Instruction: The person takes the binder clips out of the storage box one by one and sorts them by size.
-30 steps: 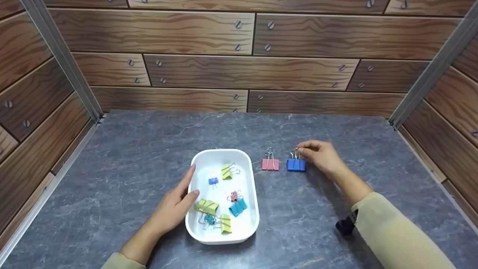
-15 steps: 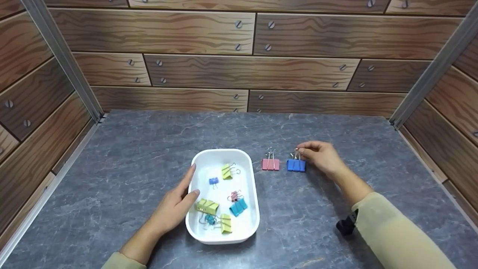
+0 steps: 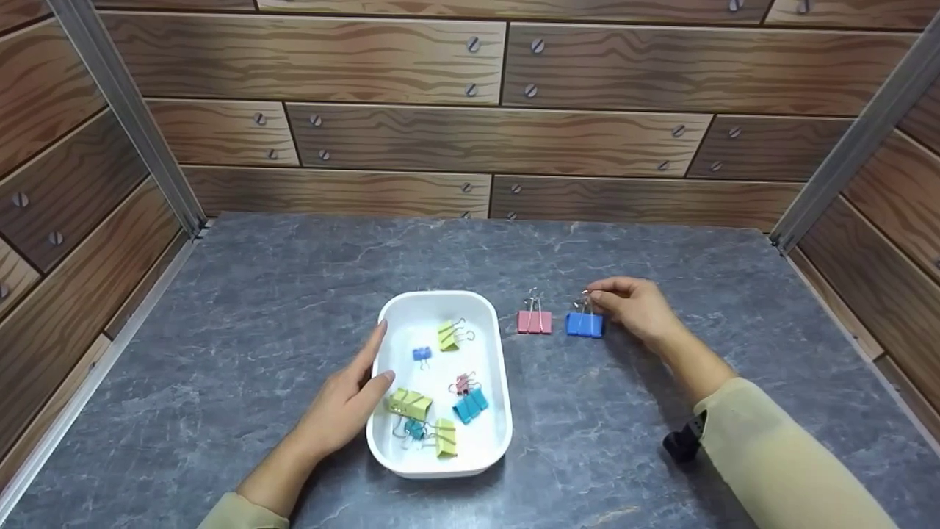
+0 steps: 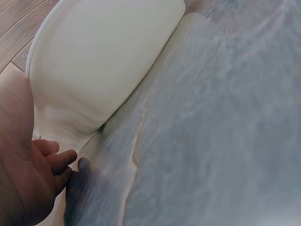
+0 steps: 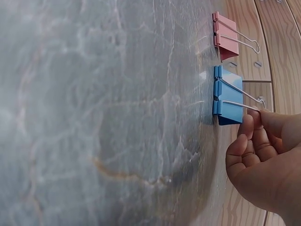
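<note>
My right hand [image 3: 637, 308] pinches a wire handle of a large blue binder clip [image 3: 584, 325], which stands on the table with its handles up. To its left is a pink binder clip [image 3: 534, 322], also upright and a small gap away. In the right wrist view, thumb and forefinger meet at the end of the blue clip's handle. My left hand [image 3: 341, 408] holds the left side of a white plastic tray [image 3: 411, 316], thumb over the rim and the other fingers along the outer wall.
Inside the tray lie several binder clips: yellow-green ones [image 3: 410, 404], a teal one [image 3: 471, 405], and small blue [image 3: 421, 354], pink [image 3: 463, 383] and dark teal [image 3: 415, 429] ones. The grey marbled table [image 3: 308, 279] is enclosed by wood-patterned walls [image 3: 396, 132] on three sides.
</note>
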The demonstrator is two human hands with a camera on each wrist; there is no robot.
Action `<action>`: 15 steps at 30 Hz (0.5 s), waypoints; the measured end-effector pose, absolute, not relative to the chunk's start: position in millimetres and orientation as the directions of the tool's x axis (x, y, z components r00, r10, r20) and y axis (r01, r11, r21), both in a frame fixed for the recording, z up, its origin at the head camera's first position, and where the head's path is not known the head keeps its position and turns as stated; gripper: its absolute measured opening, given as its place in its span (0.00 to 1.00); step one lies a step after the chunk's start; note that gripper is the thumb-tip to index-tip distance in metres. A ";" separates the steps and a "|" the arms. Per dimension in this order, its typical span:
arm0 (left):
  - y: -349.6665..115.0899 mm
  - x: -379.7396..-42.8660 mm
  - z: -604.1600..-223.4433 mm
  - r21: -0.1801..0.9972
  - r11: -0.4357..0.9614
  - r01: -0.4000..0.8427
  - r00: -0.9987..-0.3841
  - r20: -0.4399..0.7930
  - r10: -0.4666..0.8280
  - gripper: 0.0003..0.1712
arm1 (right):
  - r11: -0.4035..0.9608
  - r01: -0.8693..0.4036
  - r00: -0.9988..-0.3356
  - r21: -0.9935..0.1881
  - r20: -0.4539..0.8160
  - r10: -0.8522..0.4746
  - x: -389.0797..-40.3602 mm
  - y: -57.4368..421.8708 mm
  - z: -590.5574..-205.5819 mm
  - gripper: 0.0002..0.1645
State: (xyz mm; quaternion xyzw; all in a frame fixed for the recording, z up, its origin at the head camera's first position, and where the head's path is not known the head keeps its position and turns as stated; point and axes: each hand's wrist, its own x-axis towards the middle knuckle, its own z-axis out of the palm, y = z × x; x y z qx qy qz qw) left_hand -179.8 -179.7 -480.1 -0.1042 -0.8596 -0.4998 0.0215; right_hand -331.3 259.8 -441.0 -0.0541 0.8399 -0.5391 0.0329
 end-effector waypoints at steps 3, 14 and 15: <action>-180.1 -179.5 -480.3 0.854 0.482 0.194 -0.979 0.135 0.155 0.39 | 0.417 -0.053 -0.991 -0.908 -0.002 -0.132 -332.0 260.4 -441.7 0.19; -180.6 -179.5 -480.5 0.858 0.470 0.205 -0.976 0.144 0.162 0.39 | 0.427 -0.047 -0.992 -0.903 -0.008 -0.125 -329.8 265.6 -435.1 0.21; -180.8 -179.5 -480.4 0.858 0.472 0.203 -0.977 0.141 0.163 0.40 | 0.437 -0.054 -0.993 -0.898 0.001 -0.121 -329.3 266.0 -433.7 0.21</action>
